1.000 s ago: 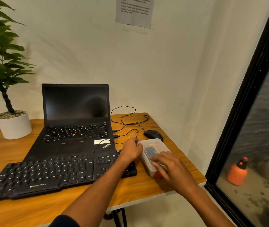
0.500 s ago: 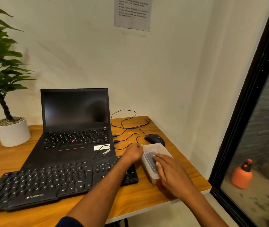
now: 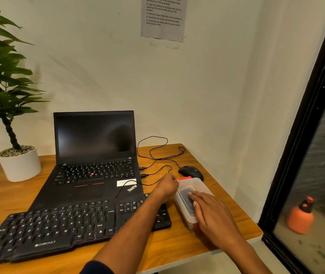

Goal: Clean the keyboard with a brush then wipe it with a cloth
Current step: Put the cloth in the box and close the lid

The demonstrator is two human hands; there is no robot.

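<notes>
Item: keyboard (image 3: 59,226); black, full-size, lies flat along the near edge of the bench (image 3: 177,252), in front of the laptop (image 3: 94,161), untouched; neither brush nor cloth lies in open view.

Item: box (image 3: 192,196); clear plastic, lidded, with an orange clip (image 3: 184,178) at its far end and a red one at the near end; stands just right of the keyboard, with the mouse (image 3: 190,172) just beyond it; something dark shows through the lid, what it is I cannot tell.

Left hand (image 3: 167,186); reaches over the keyboard's right end to the box's far corner; fingers curled, pinching at the orange clip.

Right hand (image 3: 211,216); lies palm down on the lid, fingers (image 3: 194,196) straight, pressing and gripping nothing.

Step in hand, by judgement: opening the box, presumably to get the cleaning tools.

Method advised: keep the flat hand's weight low so the box cannot skid toward the bench edge, which is near; lift the far clip outward and up, not sideways; shift the pressing hand off the lid before raising it; mind the cables (image 3: 157,155) beside the left wrist.
</notes>
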